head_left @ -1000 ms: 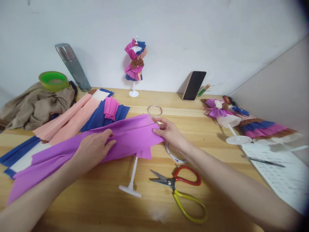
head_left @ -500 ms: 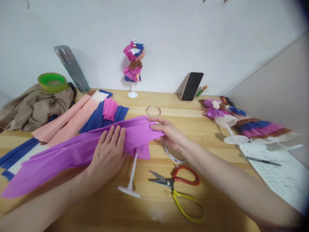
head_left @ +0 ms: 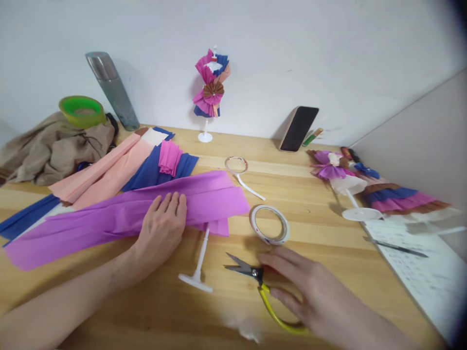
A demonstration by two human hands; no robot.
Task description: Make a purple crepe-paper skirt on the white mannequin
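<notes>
My left hand point(head_left: 162, 229) lies flat, fingers spread, on a long strip of purple crepe paper point(head_left: 109, 214) spread across the wooden table point(head_left: 321, 243). My right hand point(head_left: 306, 287) hovers over the scissors point(head_left: 262, 291), covering the red handle; the yellow handle and the blades show. Whether the fingers grip the scissors is unclear. A white mannequin stand point(head_left: 199, 265) pokes out from under the purple paper. A roll of white tape point(head_left: 270, 224) lies just beyond my right hand.
Pink, blue and white crepe sheets point(head_left: 120, 167) lie at the back left beside a brown cloth point(head_left: 54, 148), a green bowl point(head_left: 82, 111) and a steel flask point(head_left: 111, 90). A dressed mannequin point(head_left: 210, 90) and a phone point(head_left: 298, 129) stand by the wall. Another paper doll point(head_left: 335, 172), a second tape ring point(head_left: 236, 165) and printed sheets point(head_left: 419, 262) lie right.
My right hand let go of the purple paper's end and dropped down onto the scissors. The paper now lies flat under my left hand, and the tape roll is uncovered.
</notes>
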